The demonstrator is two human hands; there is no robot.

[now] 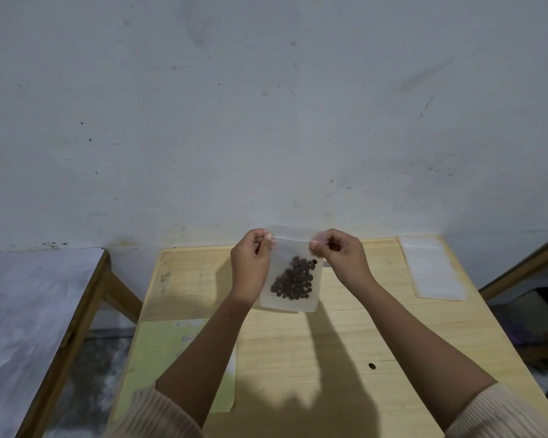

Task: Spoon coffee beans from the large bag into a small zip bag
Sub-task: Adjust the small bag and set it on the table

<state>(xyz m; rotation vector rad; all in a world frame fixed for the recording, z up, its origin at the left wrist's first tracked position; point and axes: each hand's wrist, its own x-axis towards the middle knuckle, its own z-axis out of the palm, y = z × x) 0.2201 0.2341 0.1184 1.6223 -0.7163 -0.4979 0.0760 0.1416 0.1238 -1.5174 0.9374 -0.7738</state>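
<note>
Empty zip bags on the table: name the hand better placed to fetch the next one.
Right. The empty zip bags lie at the table's far right corner, on the right hand's side; the left hand would have to cross the filled bag both hold.

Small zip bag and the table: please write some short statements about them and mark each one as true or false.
1. The left grip and the right grip each pinch the top edge of the small zip bag. True.
2. The small zip bag is empty. False: coffee beans lie in its lower part.
3. One loose bean lies on the wooden table. True.
4. The right grip holds a spoon. False: it pinches only the bag.
5. The flat clear plastic lies at the table's near left corner. False: it lies at the far right corner.
</note>
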